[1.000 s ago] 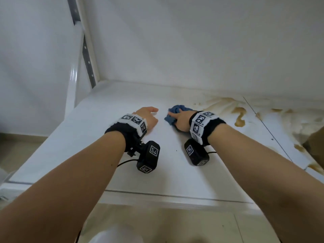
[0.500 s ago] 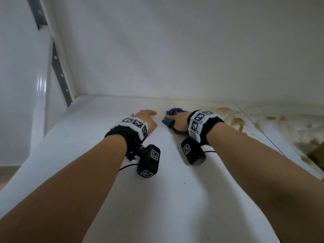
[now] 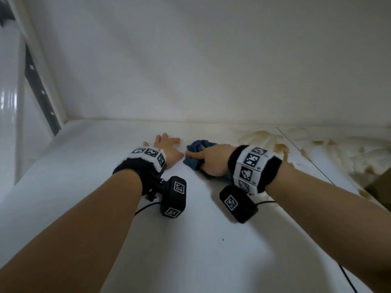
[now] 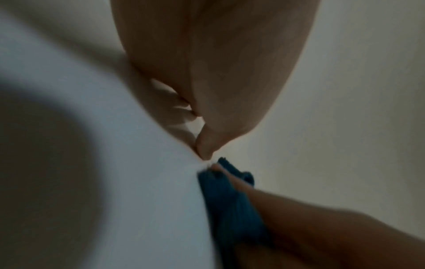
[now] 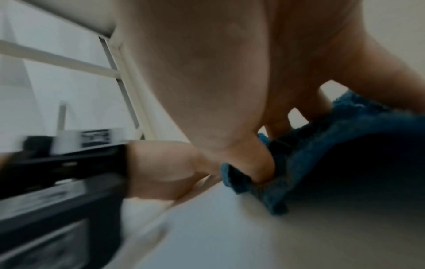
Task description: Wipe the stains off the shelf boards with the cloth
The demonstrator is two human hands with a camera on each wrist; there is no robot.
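Observation:
My right hand (image 3: 211, 158) grips a bunched blue cloth (image 3: 196, 148) and presses it on the white shelf board (image 3: 211, 250), near the back wall. In the right wrist view the thumb digs into the cloth (image 5: 345, 154). My left hand (image 3: 167, 148) lies flat on the board just left of the cloth, fingers spread, holding nothing. The left wrist view shows its thumb tip almost meeting the cloth (image 4: 230, 200). Brown stains (image 3: 282, 152) and pale smears start a hand's width right of the cloth and run on over the neighbouring board (image 3: 338, 157).
A thin seam (image 3: 306, 159) divides the two boards. A brown object (image 3: 380, 189) sits at the far right edge. A black slotted rail (image 3: 40, 92) runs up the left upright. The white back wall (image 3: 211, 70) rises just beyond the hands.
The head view has moved in and tilted up, so the shelf's front edge has left the picture. Both hands stay side by side; the left hand's fingers have spread wider.

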